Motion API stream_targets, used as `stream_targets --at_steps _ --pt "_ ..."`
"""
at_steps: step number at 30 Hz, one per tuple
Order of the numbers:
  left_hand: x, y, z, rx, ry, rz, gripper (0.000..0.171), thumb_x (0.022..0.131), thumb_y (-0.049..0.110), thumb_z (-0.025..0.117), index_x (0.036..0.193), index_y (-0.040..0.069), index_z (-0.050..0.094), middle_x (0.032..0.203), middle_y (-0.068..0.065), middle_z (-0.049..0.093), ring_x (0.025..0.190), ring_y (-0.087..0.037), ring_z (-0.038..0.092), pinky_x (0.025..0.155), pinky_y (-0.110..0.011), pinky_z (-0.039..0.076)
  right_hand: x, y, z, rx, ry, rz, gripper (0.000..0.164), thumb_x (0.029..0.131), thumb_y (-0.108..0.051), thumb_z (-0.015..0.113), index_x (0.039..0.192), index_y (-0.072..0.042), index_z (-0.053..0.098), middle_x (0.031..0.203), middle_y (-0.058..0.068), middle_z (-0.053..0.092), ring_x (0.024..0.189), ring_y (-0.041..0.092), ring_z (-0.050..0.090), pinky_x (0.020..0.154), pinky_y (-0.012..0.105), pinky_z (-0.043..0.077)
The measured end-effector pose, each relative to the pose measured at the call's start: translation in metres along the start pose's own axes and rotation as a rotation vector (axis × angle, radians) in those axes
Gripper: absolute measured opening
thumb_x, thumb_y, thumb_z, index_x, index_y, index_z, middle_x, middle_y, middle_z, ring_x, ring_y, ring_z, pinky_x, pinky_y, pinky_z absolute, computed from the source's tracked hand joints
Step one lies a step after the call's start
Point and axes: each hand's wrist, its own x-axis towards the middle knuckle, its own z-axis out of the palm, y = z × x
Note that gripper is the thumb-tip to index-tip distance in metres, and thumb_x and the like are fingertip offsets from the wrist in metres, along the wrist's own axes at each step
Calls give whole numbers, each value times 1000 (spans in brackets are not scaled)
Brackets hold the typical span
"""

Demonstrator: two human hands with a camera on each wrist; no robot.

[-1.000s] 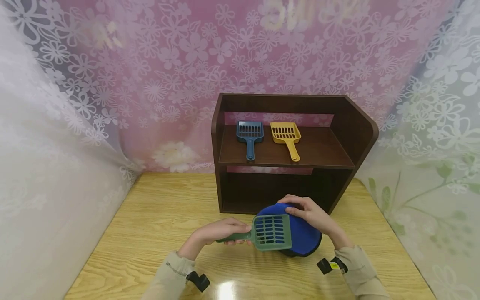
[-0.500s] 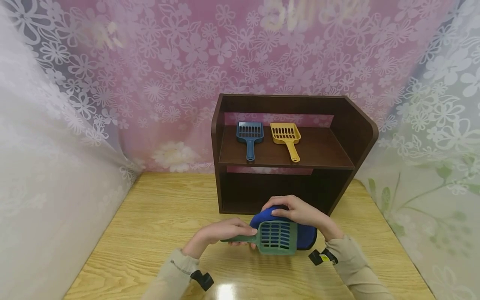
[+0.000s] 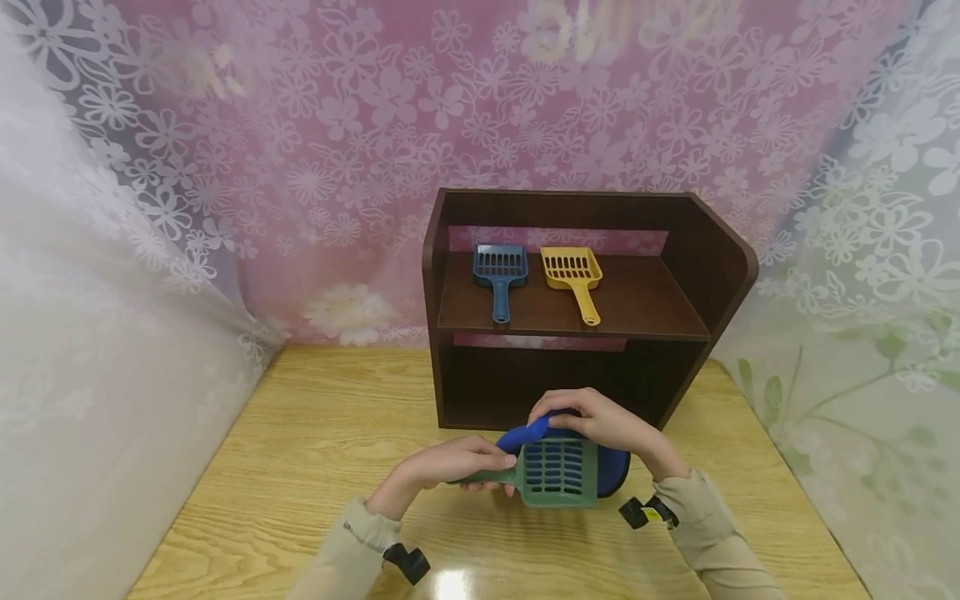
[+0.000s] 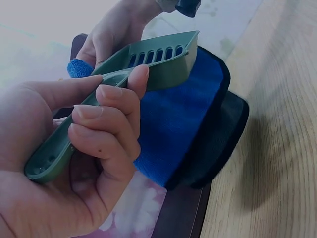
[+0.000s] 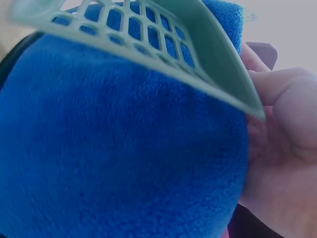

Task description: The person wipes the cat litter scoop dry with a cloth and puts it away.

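In the head view, my left hand (image 3: 450, 462) grips the handle of a green litter scoop (image 3: 589, 475), its fingers wrapped round it in the left wrist view. The slotted head lies in front of a blue plush cloth (image 3: 617, 468) with a black edge. My right hand (image 3: 600, 421) pinches the cloth's upper edge between thumb and fingers. Seen from the right wrist, the cloth (image 5: 129, 144) hangs behind and below the scoop head (image 5: 218, 54). A darker layer (image 4: 225, 134) shows beneath the blue one in the left wrist view. The scoop covers much of the cloth's middle.
A dark brown two-level shelf (image 3: 637, 312) stands behind my hands. On its upper board lie a blue litter scoop (image 3: 501, 292) and a yellow one (image 3: 582, 296). Below is a wooden table (image 3: 300, 467), with flowered curtains (image 3: 360, 167) around it.
The cloth, spread wide earlier, is now bunched and folded at its top under my right hand, which has shifted left. My left hand and the green scoop have moved slightly right.
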Motion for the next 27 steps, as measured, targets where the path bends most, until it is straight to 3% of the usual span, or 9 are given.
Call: stream_targets --at_steps 7,12,22,27 --pt "-8 -10 -3 -41 96 -32 47 108 36 49 105 -5 71 70 4 54 53 -9 37 54 -24 35 -15 9 -9 13 99 115 26 107 -10 51 119 -22 71 117 -4 68 107 12 62 94 27 52" --pt "-13 -16 -5 -65 133 -21 40 107 36 50 107 2 73 72 0 58 53 -10 37 57 -25 36 -27 16 -9 41 167 190 24 107 -14 52 119 -22 70 116 -3 68 107 14 62 93 28 51" --pt "-14 -22 -7 -141 166 4 49 109 40 44 116 -3 69 75 1 53 56 -9 37 56 -23 35 -40 24 9 261 414 330 32 105 -18 56 135 -6 60 120 9 67 105 14 64 90 25 52" --pt "-9 -18 -4 -274 212 45 52 110 44 40 115 -1 66 75 2 49 56 -7 38 55 -21 35 -37 19 23 414 569 382 40 106 -22 56 140 0 54 122 2 64 107 10 63 90 25 52"
